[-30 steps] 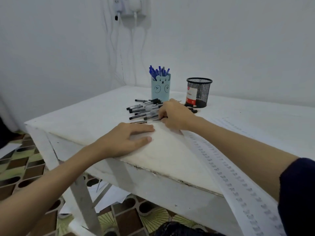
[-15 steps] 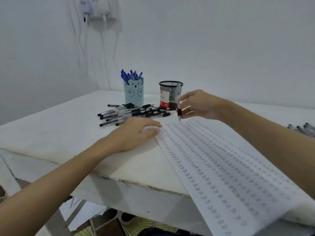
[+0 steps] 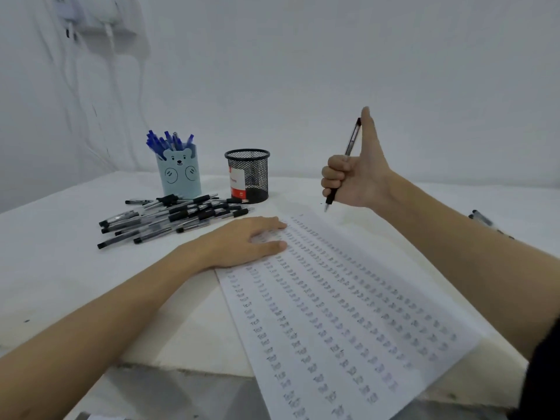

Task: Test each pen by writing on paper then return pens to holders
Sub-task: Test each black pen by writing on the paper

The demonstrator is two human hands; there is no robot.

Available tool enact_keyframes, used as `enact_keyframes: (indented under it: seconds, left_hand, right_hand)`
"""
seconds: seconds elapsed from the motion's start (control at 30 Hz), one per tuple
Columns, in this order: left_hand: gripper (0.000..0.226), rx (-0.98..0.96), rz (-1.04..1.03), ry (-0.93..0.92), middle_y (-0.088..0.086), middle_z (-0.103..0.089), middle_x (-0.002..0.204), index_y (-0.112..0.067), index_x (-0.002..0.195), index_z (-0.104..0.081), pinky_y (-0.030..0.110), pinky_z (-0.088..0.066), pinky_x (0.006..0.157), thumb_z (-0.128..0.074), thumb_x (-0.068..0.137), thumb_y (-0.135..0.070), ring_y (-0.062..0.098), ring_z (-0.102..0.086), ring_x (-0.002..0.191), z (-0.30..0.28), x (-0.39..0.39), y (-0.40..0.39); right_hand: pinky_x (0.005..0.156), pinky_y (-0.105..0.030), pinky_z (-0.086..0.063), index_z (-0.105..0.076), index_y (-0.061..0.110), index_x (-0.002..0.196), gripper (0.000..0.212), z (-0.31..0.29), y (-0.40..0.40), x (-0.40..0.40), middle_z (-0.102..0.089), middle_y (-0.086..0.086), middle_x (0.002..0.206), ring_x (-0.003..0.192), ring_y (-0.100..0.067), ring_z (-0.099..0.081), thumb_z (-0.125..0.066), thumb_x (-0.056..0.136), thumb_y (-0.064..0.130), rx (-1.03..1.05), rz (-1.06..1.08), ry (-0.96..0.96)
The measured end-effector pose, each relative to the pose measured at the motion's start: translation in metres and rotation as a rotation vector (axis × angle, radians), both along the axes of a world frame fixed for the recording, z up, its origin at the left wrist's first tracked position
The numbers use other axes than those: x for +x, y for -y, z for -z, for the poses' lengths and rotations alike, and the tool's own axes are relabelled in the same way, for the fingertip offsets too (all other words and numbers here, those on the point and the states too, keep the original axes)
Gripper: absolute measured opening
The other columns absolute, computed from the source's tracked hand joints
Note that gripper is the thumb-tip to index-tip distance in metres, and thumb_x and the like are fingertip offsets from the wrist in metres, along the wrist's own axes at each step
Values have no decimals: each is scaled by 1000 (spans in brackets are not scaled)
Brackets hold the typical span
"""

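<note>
My right hand (image 3: 356, 174) grips a black click pen (image 3: 351, 145) upright in a fist, thumb on its top button, tip down just above the far end of the paper. A long sheet of paper (image 3: 348, 313) covered in rows of small written marks lies on the white table (image 3: 75, 268). My left hand (image 3: 242, 241) lies flat on the sheet's upper left corner, fingers spread. A pile of black pens (image 3: 172, 218) lies left of the sheet. Behind it stand a light blue bear holder (image 3: 179, 172) with blue pens and a black mesh holder (image 3: 248, 175).
More pens (image 3: 483, 219) lie at the right edge behind my right forearm. The paper hangs over the table's front edge. On the wall at the top left, a socket with chargers (image 3: 91, 16) trails cables down.
My right hand took a pen from the pile, carried it right over the paper and raised it upright with the thumb on the button. The view swung right. My left hand stays on the paper.
</note>
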State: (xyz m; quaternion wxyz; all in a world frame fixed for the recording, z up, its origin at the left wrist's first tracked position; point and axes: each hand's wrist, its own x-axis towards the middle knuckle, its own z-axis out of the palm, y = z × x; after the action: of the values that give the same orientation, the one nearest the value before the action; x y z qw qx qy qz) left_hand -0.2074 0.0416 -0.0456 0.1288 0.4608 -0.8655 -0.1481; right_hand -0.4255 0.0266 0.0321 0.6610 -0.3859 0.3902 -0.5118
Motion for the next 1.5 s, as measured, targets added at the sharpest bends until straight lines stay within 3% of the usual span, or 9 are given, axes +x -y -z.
enact_keyframes:
  seconds: [0.17,0.37,0.5,0.63,0.73,0.87,1.03,1.2,1.5]
  left_hand:
    - [64,-5,-11,11,-18,-33,148,-40,138,-39,24,-21,109,-42,79,-65,5,-29,136,-3,4,9]
    - [66,-14,-11,-80,-19,-39,144,-41,134,-44,24,-24,110,-43,74,-68,3,-33,132,5,3,13]
    - [61,-16,-9,-104,-20,-40,142,-40,133,-45,24,-25,109,-45,77,-66,1,-34,131,7,3,14]
    - [63,-17,-14,-100,-20,-40,142,-41,133,-45,22,-24,108,-44,76,-67,0,-34,130,7,4,14]
    - [60,-17,-18,-98,-22,-40,142,-42,133,-45,19,-24,104,-45,77,-66,-1,-34,130,8,4,16]
    - [64,-11,-18,-100,-23,-40,142,-43,132,-45,19,-23,105,-43,74,-69,-1,-33,131,9,4,17]
    - [63,-5,-18,-107,-24,-39,142,-44,131,-45,20,-23,106,-44,73,-70,-2,-32,131,9,4,16]
    - [66,-7,-11,-108,-22,-39,142,-44,131,-45,24,-23,111,-42,71,-71,-2,-32,132,8,4,16]
    - [57,-6,-16,-96,-24,-37,143,-44,132,-44,20,-20,109,-46,79,-65,-3,-30,132,8,4,16]
  right_hand:
    - [54,-28,-20,-23,18,49,60,1,9,9,-13,1,59,61,-18,-9,-39,70,72,-5,46,70]
    - [54,-24,-27,-56,4,73,79,9,19,18,-28,0,54,49,-15,-24,-45,71,82,-9,86,35]
    - [52,-21,-35,-57,1,74,35,19,26,27,-49,-6,54,44,-14,-40,-46,96,26,-67,149,-141]
    - [68,-30,-45,-66,1,85,57,27,35,31,-67,-14,76,65,-23,-61,-24,98,37,-104,161,-428]
    - [62,-28,-48,-66,-1,85,60,35,39,34,-68,-16,68,56,-25,-63,-28,98,44,-150,229,-572]
    - [44,-19,-41,-58,6,67,23,51,47,36,-58,-7,56,44,-15,-51,-64,85,19,-276,324,-708]
    - [35,-18,-33,-56,2,56,34,62,51,37,-54,-11,48,34,-18,-42,-52,86,16,-334,342,-762]
    - [32,-14,-30,-34,9,43,33,72,58,38,-51,-13,50,39,-23,-49,-49,70,-2,-443,469,-918]
    - [30,-11,-23,-33,10,43,33,73,58,38,-40,0,31,40,-21,-49,-48,67,-6,-439,415,-983]
